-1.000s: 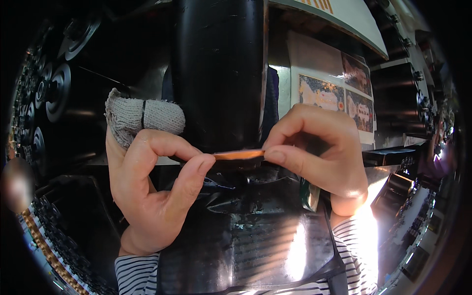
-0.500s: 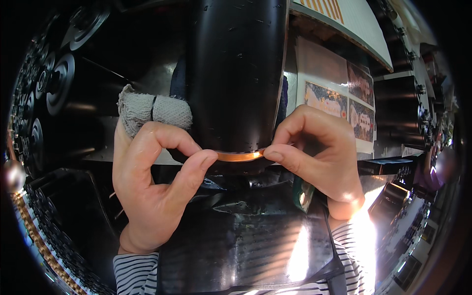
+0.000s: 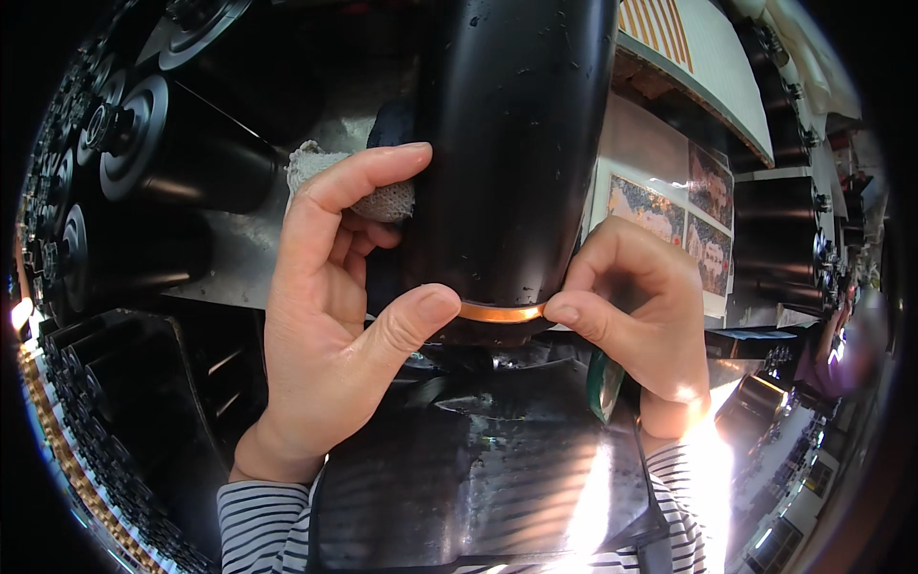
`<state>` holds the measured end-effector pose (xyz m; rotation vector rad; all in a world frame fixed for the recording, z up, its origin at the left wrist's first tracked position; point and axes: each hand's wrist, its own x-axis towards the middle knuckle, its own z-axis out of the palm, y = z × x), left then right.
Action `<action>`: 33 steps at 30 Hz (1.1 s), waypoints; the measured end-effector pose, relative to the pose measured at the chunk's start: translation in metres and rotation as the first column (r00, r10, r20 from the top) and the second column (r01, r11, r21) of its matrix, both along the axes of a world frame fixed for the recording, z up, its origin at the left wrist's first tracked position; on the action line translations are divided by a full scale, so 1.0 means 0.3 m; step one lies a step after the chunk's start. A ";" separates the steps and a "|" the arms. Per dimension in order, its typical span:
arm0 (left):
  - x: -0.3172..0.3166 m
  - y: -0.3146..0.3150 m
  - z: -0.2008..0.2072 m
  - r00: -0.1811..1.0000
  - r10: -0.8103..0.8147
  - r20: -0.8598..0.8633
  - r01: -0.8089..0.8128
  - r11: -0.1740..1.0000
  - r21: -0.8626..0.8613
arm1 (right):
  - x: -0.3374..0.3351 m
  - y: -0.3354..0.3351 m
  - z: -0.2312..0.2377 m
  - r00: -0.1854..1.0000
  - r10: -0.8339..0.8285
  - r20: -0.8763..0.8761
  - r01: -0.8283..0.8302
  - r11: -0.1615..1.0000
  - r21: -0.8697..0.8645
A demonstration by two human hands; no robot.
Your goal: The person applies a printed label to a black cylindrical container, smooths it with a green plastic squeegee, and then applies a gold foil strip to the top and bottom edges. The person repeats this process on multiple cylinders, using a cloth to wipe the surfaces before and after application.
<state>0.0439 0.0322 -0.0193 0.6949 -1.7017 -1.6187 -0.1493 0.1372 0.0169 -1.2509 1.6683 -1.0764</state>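
Note:
A black cylinder point(image 3: 516, 163) lies lengthwise in front of me, its near end toward my body. A thin, shiny orange-copper strip point(image 3: 502, 314) curves around that near end. My right hand point(image 3: 636, 316) pinches the strip's right end between thumb and forefinger. My left hand point(image 3: 335, 297) is open beside the cylinder; its thumb is at the strip's left end and its forefinger reaches up to the cylinder's left side. Behind the left hand, partly hidden, is a grey knitted cloth bundle point(image 3: 387, 203).
More black cylinders point(image 3: 196, 143) with round end plates lie at left, others point(image 3: 779, 230) at right. Printed picture sheets point(image 3: 645, 210) lie beyond my right hand, below a white board with orange strips point(image 3: 660, 29). A green ring-shaped item point(image 3: 602, 383) hangs near my right wrist. A dark apron point(image 3: 478, 469) covers my lap.
My left hand has opened from a pinch, its forefinger lifting up along the cylinder. The cylinder and both hands appear farther right in view. My right hand keeps its pinch on the strip.

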 end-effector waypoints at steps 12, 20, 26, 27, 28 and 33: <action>0.059 0.128 -0.001 0.948 0.057 0.313 0.190 0.687 -0.701 | 0.003 0.001 0.008 0.999 -0.034 0.017 0.032 0.996 0.086; 0.096 0.109 -0.057 0.952 0.190 0.239 -0.085 0.917 -0.390 | 0.004 0.007 0.000 0.999 -0.040 -0.008 0.040 0.998 0.055; 0.061 0.101 0.002 0.949 0.031 0.312 0.208 0.684 -0.699 | -0.001 0.004 0.011 0.998 -0.030 -0.047 0.034 0.996 0.079; 0.070 0.103 -0.008 0.959 0.012 0.282 0.181 0.739 -0.649 | 0.001 0.004 0.011 0.999 -0.029 -0.036 0.032 0.995 0.093; 0.075 0.100 -0.017 0.970 0.001 0.242 0.149 0.785 -0.601 | 0.002 0.002 0.009 0.999 -0.027 -0.024 0.029 0.994 0.108; 0.098 0.126 -0.059 0.977 0.101 0.186 -0.041 0.951 -0.306 | 0.001 0.009 -0.004 0.999 -0.034 0.012 0.033 0.997 0.077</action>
